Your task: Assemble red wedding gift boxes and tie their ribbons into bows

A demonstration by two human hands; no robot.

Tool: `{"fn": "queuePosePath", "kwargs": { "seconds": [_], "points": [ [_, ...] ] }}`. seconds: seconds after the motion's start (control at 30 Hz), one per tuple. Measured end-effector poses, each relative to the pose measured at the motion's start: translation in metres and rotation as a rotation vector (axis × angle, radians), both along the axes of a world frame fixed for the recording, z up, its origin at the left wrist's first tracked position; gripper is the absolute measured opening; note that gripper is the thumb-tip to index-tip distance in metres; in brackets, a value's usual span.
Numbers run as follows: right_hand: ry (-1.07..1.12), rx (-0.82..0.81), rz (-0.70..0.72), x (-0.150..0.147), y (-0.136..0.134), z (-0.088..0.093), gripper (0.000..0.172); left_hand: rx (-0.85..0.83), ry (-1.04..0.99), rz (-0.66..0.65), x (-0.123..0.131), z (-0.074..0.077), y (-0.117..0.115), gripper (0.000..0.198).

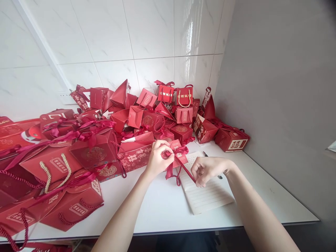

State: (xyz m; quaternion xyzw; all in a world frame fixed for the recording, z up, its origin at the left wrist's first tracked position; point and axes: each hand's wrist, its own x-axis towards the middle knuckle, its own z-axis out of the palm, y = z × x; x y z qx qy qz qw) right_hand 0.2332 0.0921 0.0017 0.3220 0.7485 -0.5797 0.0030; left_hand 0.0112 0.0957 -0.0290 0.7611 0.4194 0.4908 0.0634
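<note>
My left hand [160, 158] pinches a red ribbon bow [181, 151] at its knot, on top of a small red gift box [175, 144]. One ribbon tail [185, 168] runs taut from the knot down to the right, its end gripped between the closed fingers of my right hand [207, 170]. Another ribbon end and a twisted red cord [178, 179] hang below the bow. Part of the small box is hidden behind my left fingers. Below my right hand lies a lined notebook [207, 199], with a dark pen [205, 154] partly covered by that hand.
Many red gift boxes are heaped along the tiled wall [152, 31], with a larger stack of handled boxes [76, 208] at the left. A box with a white label [232, 138] sits by the grey panel [275, 87] on the right. The white table's front edge [283, 222] runs below my arms.
</note>
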Motion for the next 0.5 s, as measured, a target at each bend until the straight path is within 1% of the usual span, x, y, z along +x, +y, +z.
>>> {"fn": "queuePosePath", "kwargs": {
  "seconds": [0.13,0.2,0.27,0.33,0.37,0.4,0.43,0.47,0.5],
  "points": [
    [0.070,-0.067,0.115,-0.001,-0.007,0.005,0.032,-0.034,-0.018,0.001,0.000,0.002,-0.001,0.010],
    [0.162,-0.083,0.177,0.003,-0.006,0.003,0.035,-0.048,-0.023,-0.002,0.000,0.002,-0.001,0.010],
    [0.310,-0.096,0.237,0.011,0.001,-0.007,0.040,-0.062,-0.031,-0.004,-0.001,0.003,0.000,0.010],
    [0.476,-0.117,0.306,0.022,0.012,-0.021,0.048,-0.083,-0.058,-0.003,-0.002,0.003,0.001,0.010],
    [0.545,-0.116,0.307,0.028,0.016,-0.028,0.053,-0.100,-0.076,-0.011,-0.003,0.003,0.001,0.010],
    [0.570,-0.112,0.317,0.032,0.019,-0.032,0.057,-0.122,-0.092,-0.025,-0.004,0.003,0.001,0.011],
    [0.614,-0.086,0.235,0.035,0.020,-0.033,0.061,-0.149,-0.102,-0.042,-0.004,0.004,0.001,0.011],
    [0.680,-0.047,0.095,0.035,0.019,-0.029,0.064,-0.180,-0.102,-0.058,-0.005,0.004,-0.001,0.012],
    [0.768,0.001,-0.085,0.033,0.015,-0.022,0.065,-0.214,-0.087,-0.071,-0.006,0.005,-0.003,0.013]
  ]
}}
